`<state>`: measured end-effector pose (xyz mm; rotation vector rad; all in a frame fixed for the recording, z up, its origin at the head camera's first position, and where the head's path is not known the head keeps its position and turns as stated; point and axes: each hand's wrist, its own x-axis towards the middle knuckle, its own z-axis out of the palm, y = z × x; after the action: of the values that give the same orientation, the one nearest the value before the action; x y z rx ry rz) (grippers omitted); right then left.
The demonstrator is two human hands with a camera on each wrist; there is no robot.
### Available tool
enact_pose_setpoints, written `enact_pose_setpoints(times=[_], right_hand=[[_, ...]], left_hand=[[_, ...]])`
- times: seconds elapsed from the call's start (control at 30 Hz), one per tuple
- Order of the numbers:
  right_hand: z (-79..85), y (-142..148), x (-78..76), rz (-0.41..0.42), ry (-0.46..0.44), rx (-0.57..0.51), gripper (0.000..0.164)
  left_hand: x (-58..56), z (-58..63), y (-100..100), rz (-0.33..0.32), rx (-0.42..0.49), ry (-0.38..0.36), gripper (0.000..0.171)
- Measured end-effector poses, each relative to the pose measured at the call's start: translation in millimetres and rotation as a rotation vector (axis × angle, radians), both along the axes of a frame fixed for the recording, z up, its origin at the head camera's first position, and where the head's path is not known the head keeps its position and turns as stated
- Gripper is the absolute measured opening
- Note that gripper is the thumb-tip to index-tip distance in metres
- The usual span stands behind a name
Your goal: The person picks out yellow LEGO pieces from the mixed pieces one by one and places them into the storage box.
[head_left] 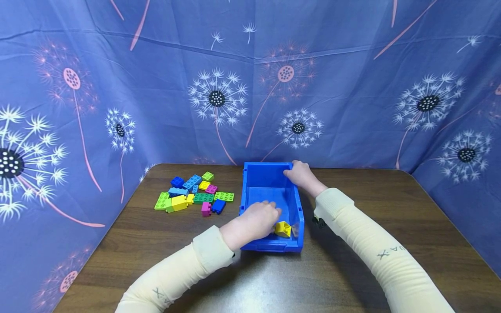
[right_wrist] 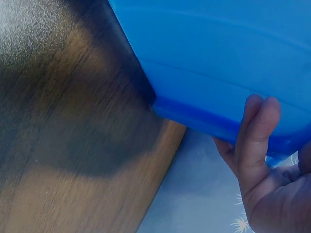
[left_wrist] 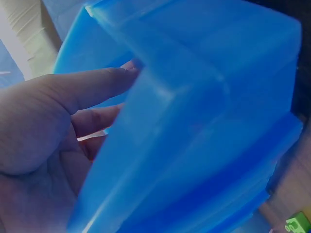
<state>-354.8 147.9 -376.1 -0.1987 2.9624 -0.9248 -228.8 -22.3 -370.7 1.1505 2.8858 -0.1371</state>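
Observation:
A blue plastic bin [head_left: 270, 247] stands on the table, its far end near the curtain. My left hand [head_left: 256, 219] reaches down into the near part of the bin over its left side; the fingertips are hidden behind the wall in the left wrist view, and I cannot tell whether they hold anything. Beside those fingers a yellow toy brick [head_left: 283, 229] lies on the bin floor. With my right hand [head_left: 302, 176] I grip the bin's rim at the far right corner; in the right wrist view the fingers [right_wrist: 260, 131] lie against the blue wall.
Left of the bin lies a loose group of building bricks, among them a dark green brick [head_left: 203, 198], a yellow brick [head_left: 179, 203], a light blue brick [head_left: 192, 181] and a pink brick [head_left: 205, 209]. A patterned blue curtain [head_left: 250, 108] hangs behind the wooden table [head_left: 375, 208].

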Motion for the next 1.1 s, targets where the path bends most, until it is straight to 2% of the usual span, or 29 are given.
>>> enact_pose_setpoints(times=[0.27,0.47,0.57,0.77,1.1], right_hand=[[-0.1,-1,0.1,-0.002,0.019,0.005,0.03],[0.0,0,0.9,0.006,-0.013,-0.015,0.041],[0.2,0,0.9,0.003,-0.018,-0.013,0.039],[0.6,1,1.6,-0.004,-0.024,-0.018,0.038],[-0.1,0,2.0,0.007,-0.013,-0.028,0.04]], left_hand=[[2.4,9.2,-7,-0.038,0.052,0.044,0.037],[4.2,17.5,-15,-0.04,0.075,0.067,0.044],[5.3,20.9,-18,-0.048,0.091,0.083,0.044],[5.7,22.2,-21,-0.083,0.109,0.143,0.042],[5.8,24.0,-29,-0.098,0.186,0.231,0.035]])
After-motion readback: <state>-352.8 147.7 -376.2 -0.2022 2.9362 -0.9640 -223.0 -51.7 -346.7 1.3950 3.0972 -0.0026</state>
